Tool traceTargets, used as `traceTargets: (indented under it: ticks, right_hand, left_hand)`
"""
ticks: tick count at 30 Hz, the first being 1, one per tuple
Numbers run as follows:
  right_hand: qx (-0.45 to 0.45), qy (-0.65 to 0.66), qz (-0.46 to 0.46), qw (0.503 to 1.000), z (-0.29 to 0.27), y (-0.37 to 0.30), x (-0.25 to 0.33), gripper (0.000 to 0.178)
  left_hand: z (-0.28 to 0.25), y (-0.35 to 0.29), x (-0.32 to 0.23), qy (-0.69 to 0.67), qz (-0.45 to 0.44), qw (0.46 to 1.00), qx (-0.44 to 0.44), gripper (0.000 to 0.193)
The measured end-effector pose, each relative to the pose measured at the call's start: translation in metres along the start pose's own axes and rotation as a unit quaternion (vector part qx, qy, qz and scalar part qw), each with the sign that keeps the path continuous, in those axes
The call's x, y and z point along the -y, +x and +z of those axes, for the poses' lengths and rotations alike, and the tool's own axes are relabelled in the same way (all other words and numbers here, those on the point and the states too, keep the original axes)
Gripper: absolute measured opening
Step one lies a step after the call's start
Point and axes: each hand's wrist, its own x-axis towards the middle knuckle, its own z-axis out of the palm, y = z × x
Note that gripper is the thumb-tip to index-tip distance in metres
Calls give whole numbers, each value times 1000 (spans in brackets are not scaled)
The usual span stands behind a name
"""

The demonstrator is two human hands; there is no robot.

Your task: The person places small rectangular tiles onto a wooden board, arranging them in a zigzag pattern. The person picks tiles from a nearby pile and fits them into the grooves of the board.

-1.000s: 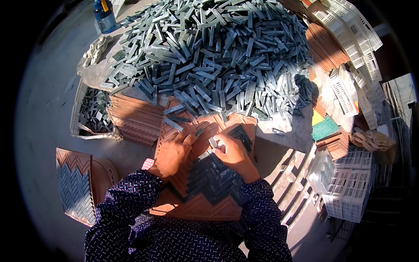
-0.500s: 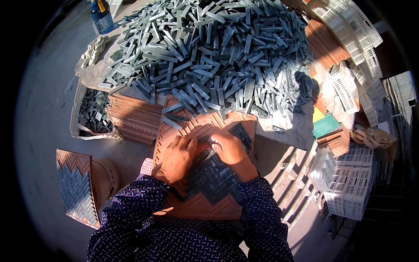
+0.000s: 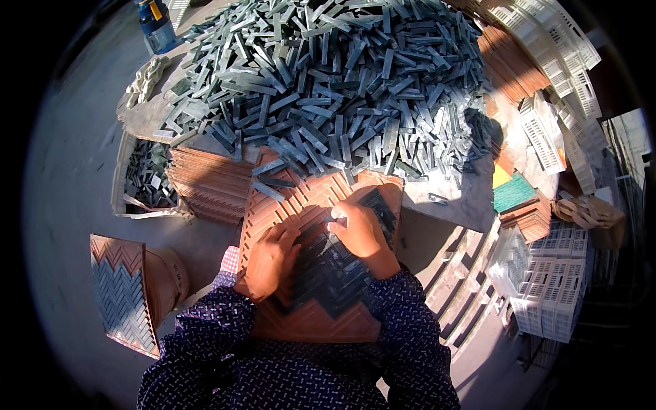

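Note:
In front of me lies an orange-brown herringbone tray [image 3: 328,331], its grooves partly filled with dark stone strips [image 3: 328,273]. My left hand [image 3: 270,260] rests over the tray's left side with curled fingers bent down at the edge of the filled area; whatever is under them is hidden. Over the upper middle, my right hand [image 3: 362,232] is closed, thumb against bent fingers, beside the laid strips. I cannot make out what it holds, if anything. Beyond the tray's far edge rises a big heap of loose grey-green stone strips [image 3: 321,89], a few spilling onto the tray.
Stacked empty trays [image 3: 208,184] and a crate [image 3: 121,188] of stone pieces stand at left. A filled herringbone tray [image 3: 123,294] leans near a round drum [image 3: 166,280]. White plastic crates [image 3: 550,287] and a slatted pallet [image 3: 465,287] are at right; a blue bottle [image 3: 157,31] stands far left.
My left hand has drawn back toward me and a little left, away from the right hand. The right hand has shifted only slightly and stays over the upper tray.

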Motion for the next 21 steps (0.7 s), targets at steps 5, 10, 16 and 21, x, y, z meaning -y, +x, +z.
traceTargets:
  ticks: [5,10,16,21]
  right_hand:
    - [-22,-17,-28,999,-7,1,13,13]
    - [64,36,-86,994,-25,4,4,24]
    - [76,14,-119,990,-23,7,2,23]
    - [80,-27,-146,986,-23,5,4,19]
  left_hand:
    - [1,-2,-1,-6,-7,1000,2,26]
    - [3,-3,1,11,-1,1000,-1,25]
    - [5,1,-11,41,-36,998,28,25]
    - [2,5,-9,5,-20,1000,22,25]
